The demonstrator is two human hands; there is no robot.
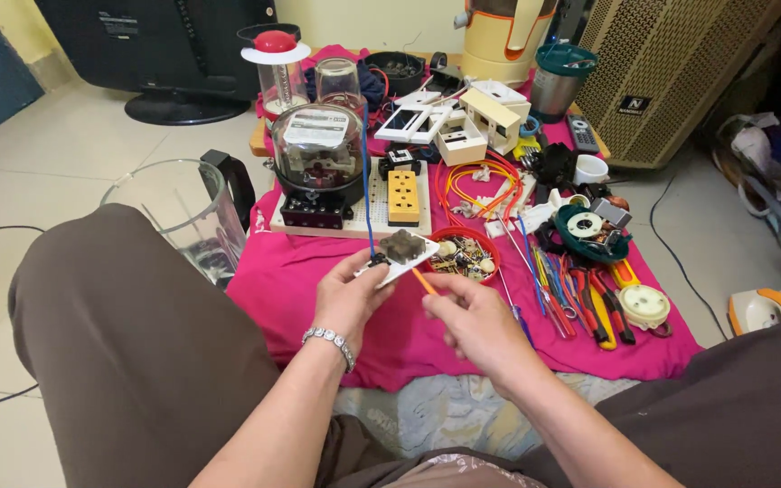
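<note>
Head view: the left hand (347, 294) grips a white switch plate (399, 260) with a dark module on top, held above the pink cloth (300, 271). The right hand (474, 318) pinches an orange-handled screwdriver (423, 280), its tip against the plate. A red bowl of small parts (463, 255) sits just behind; a blue wire (368, 181) runs up from the plate.

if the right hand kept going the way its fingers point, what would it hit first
Probably the white switch plate that the left hand holds: the right hand points up-left, and its orange wire already reaches the plate's edge. Depth is hard to judge.
</note>
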